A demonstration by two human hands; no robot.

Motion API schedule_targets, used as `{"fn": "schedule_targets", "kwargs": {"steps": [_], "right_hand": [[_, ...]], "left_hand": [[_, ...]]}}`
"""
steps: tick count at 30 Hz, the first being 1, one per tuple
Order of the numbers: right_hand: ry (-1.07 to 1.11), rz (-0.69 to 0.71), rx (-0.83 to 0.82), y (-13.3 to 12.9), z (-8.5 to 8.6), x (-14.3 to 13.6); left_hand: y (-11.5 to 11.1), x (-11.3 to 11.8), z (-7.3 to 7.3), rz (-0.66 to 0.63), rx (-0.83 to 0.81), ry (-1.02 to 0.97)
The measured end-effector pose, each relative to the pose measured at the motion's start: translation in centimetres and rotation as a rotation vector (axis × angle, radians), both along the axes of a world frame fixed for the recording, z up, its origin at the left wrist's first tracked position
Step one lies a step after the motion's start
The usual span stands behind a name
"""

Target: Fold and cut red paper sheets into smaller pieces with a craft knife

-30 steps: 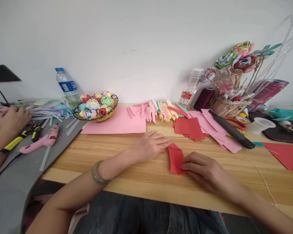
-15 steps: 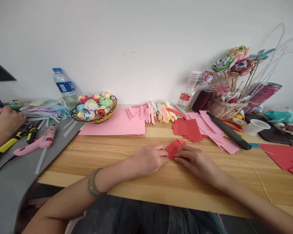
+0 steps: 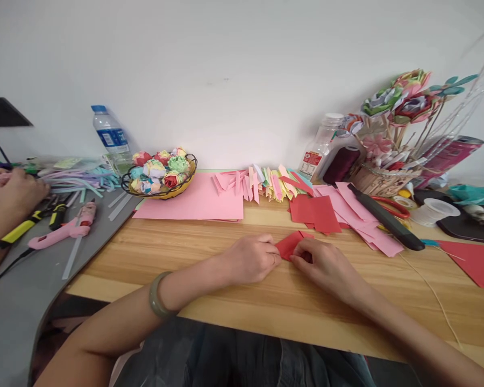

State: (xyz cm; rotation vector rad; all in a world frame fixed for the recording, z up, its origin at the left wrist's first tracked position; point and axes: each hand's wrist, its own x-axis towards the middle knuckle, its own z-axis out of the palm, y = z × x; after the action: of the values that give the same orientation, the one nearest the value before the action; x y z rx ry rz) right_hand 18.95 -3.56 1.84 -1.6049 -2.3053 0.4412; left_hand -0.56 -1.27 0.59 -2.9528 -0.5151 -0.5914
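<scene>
A small folded piece of red paper point(image 3: 289, 244) lies on the wooden table between my hands. My left hand point(image 3: 255, 258) has its fingers closed on the paper's left edge. On the right side, my right hand point(image 3: 320, 264) pinches the near edge of the same paper between thumb and fingers. Just behind it are red paper squares point(image 3: 326, 214) in a loose stack, with pink paper strips point(image 3: 357, 217) to their right. The fingertips partly cover the folded piece.
A basket of paper flowers point(image 3: 173, 192) stands on pink sheets point(image 3: 221, 207). A black-handled tool point(image 3: 391, 223) lies at right. At left, a glue gun point(image 3: 60, 235) rests on a grey table, near another person's hands point(image 3: 18, 191).
The view has shifted slightly. My right hand's fingers have curled in more tightly at the red paper's near edge. My left hand still holds its left side.
</scene>
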Motion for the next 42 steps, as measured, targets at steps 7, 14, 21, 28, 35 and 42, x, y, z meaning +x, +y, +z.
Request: {"fn": "schedule_targets", "kwargs": {"steps": [7,14,21,28,35,42], "right_hand": [[-0.031,-0.012,0.018,0.2,-0.3,0.0],[-0.062,-0.020,-0.013,0.2,-0.2,-0.1],[0.034,0.150,0.159,-0.1,-0.7,0.8],[-0.147,0.462,0.395,-1.5,-1.2,3.3],[-0.182,0.470,0.377,-2.8,0.2,2.1],[-0.144,0.552,0.306,-3.3,0.3,0.0]], "left_hand": [[0.1,0.2,-0.2,0.015,-0.030,-0.012],[-0.3,0.4,-0.4,0.074,-0.178,-0.008],[-0.4,0.5,0.1,0.102,-0.277,-0.012],[-0.3,0.4,0.3,0.134,-0.138,0.043],[0.1,-0.1,0.4,0.124,0.177,0.059],[0.4,-0.4,-0.1,0.163,0.102,0.092]]}}
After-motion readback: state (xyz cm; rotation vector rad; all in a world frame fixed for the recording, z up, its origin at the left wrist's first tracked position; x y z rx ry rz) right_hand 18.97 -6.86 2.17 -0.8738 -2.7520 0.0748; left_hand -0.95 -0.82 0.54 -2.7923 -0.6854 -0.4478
